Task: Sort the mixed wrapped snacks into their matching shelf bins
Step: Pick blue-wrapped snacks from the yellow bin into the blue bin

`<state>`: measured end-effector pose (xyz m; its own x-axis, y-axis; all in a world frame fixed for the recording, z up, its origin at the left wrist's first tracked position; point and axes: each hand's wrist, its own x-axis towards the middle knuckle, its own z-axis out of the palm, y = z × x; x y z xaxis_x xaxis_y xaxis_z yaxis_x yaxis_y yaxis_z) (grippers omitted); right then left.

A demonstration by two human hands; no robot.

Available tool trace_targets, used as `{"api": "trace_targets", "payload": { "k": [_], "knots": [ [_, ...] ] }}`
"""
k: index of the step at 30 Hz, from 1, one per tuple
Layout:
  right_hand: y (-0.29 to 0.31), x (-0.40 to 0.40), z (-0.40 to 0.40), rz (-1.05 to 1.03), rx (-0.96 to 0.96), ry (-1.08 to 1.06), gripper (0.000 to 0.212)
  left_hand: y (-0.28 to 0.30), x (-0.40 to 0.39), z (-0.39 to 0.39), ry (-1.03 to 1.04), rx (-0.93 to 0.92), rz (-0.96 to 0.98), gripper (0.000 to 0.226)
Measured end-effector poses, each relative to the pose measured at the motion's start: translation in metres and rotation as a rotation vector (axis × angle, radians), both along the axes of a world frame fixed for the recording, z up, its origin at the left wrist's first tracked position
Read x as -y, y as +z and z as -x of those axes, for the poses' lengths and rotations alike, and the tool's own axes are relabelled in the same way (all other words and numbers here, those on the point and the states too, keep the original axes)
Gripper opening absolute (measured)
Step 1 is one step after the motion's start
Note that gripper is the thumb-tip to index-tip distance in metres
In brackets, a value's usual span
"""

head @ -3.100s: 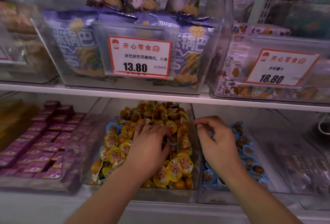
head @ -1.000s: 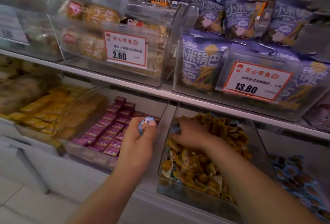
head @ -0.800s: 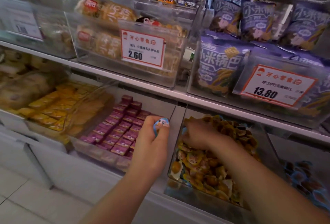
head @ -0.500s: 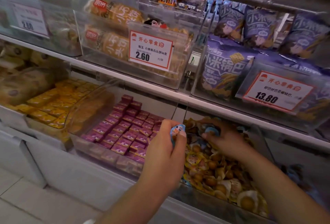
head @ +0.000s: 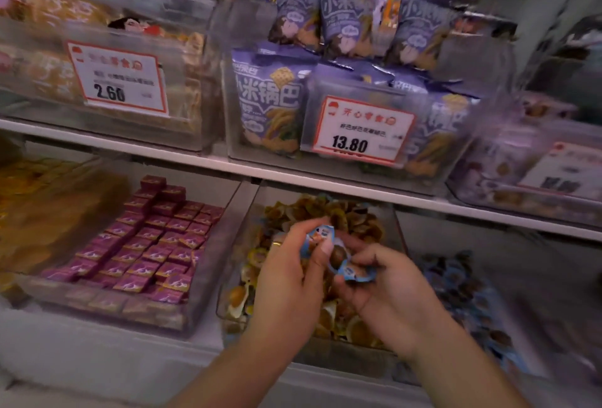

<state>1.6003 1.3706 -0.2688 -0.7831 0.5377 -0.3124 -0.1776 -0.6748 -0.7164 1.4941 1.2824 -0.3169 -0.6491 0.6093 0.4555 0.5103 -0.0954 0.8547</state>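
Over the bin of yellow-wrapped snacks [head: 345,218], on the lower shelf, both hands meet. From where I stand the left hand [head: 290,280] is at about 7 o'clock of the bin's middle and the right hand [head: 387,290] at about 5 o'clock. The left hand pinches a blue-wrapped snack [head: 321,234] between thumb and forefinger, with the fingers curled close. The right hand holds a second blue-wrapped snack [head: 353,272] in bent fingers, and between the two I see a brown round piece, but the picture is blurred and I cannot tell to which wrapper it belongs.

These blue pieces do not match the yellow ones under them. Their proper place, I think, is the bin with blue wrappers [head: 462,293] at 3 o'clock, just beside the yellow bin. The bin of purple boxes [head: 146,245] at 9 o'clock is not concerned.

To do this step well, I would gather both blue pieces into the right hand, which is nearer to the blue bin. The grip should stay light, because such small sealed cups can slip or be crushed. Carry them over the clear wall between the bins and let them down low, so that nothing falls back into the yellow heap.
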Motion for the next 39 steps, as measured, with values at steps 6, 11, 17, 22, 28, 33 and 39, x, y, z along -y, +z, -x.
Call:
{"api": "trace_targets", "payload": {
  "k": [6,11,17,22,28,33,39],
  "knots": [
    [0.000,-0.011,-0.032,-0.405,0.197,-0.068,0.020,0.000,-0.031,-0.033,-0.235,-0.281,0.147,0.052],
    [0.004,-0.058,-0.079,-0.484,0.249,-0.286,0.015,-0.013,-0.038,-0.033,-0.374,-0.309,0.200,0.066],
    [-0.017,-0.129,-0.153,-0.691,0.691,-0.313,0.020,-0.023,-0.044,-0.020,-0.272,-0.380,0.233,0.040],
    [-0.036,-0.149,-0.174,-0.938,0.873,-0.383,0.013,-0.012,-0.036,-0.023,-0.239,-0.360,0.156,0.035],
    [-0.015,-0.099,-0.109,-1.268,0.548,-0.584,0.026,0.017,0.012,0.018,0.060,-0.482,0.034,0.025],
    [-0.013,-0.014,-0.022,-1.711,0.324,-0.222,0.024,0.018,0.062,0.070,0.253,-0.453,0.164,0.033],
    [-0.059,0.036,0.073,-1.987,0.531,0.443,0.048,-0.001,0.093,0.093,0.114,-0.443,0.381,0.038]
  ]
}}
